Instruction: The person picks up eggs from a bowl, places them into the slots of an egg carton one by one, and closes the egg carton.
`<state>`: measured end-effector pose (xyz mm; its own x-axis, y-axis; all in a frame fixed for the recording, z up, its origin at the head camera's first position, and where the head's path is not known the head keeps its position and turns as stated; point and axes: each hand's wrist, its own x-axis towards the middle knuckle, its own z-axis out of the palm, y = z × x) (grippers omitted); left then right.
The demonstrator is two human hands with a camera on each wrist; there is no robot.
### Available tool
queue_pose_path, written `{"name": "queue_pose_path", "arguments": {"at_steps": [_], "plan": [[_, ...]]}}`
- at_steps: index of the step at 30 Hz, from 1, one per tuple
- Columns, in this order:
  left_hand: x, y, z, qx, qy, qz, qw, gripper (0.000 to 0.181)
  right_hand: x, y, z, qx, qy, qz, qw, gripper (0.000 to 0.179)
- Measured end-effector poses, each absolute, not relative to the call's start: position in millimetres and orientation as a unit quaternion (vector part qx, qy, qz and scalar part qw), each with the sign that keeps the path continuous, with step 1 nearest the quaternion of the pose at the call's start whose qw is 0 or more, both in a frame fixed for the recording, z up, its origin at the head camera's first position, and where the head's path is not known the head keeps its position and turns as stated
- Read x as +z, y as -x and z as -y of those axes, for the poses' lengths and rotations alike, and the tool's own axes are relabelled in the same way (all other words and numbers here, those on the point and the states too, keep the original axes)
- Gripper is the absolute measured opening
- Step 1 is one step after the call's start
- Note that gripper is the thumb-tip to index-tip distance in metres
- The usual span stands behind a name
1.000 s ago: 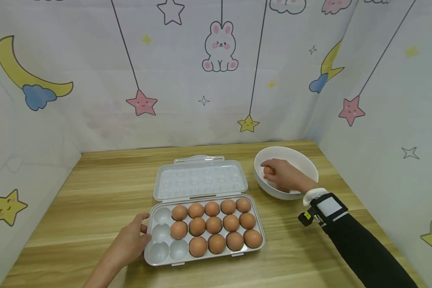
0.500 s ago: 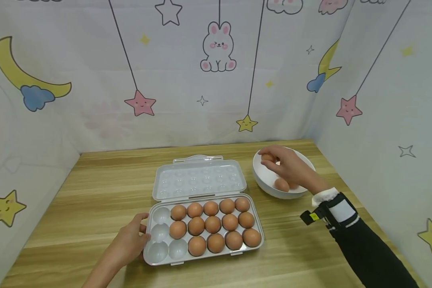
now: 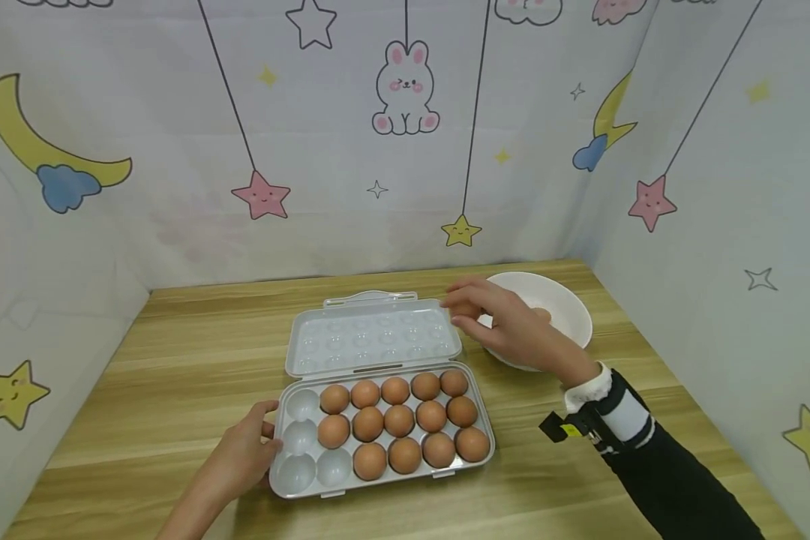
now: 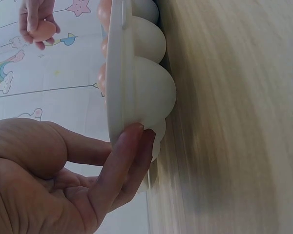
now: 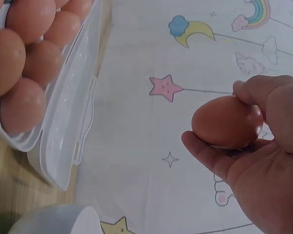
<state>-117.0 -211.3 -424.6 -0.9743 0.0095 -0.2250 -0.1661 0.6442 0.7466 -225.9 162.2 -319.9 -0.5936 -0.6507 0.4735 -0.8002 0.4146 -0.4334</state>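
Note:
A grey plastic egg carton [image 3: 299,436] lies open on the table, several brown eggs [image 3: 400,421] in its cups and several bare cups at its left end. My left hand [image 3: 243,446] holds the carton's left end; the left wrist view shows the fingertips [image 4: 132,131] against the rim and cup wall. A brown egg [image 5: 227,122] is pinched between the thumb and fingers of my right hand [image 3: 513,326], which is raised between the carton's lid [image 3: 378,337] and a white bowl [image 3: 570,307]. The hand partly covers the bowl, where an egg [image 3: 542,313] shows.
The wooden table [image 3: 175,360] meets a printed cloth backdrop [image 3: 337,127] at the back and on both sides. The bowl stands at the back right, close to the lid's right side.
My right hand has lifted the egg out of the bowl and moved it left toward the carton lid. My left hand has stayed at the carton's end.

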Motion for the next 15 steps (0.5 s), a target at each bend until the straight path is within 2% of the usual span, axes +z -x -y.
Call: {"name": "queue_pose_path", "arguments": {"at_steps": [7, 15], "plan": [[-424.5, 115.4, 210.6, 0.415, 0.043, -0.903, 0.105, 0.057, -323.6, 202.7, -134.4, 0.349, -0.508, 0.784, 0.073, 0.034], [-423.2, 117.2, 211.7, 0.41, 0.031, -0.906, 0.098, 0.057, -324.1, 176.5, -102.7, 0.336, -0.557, 0.758, 0.047, 0.032]]}}
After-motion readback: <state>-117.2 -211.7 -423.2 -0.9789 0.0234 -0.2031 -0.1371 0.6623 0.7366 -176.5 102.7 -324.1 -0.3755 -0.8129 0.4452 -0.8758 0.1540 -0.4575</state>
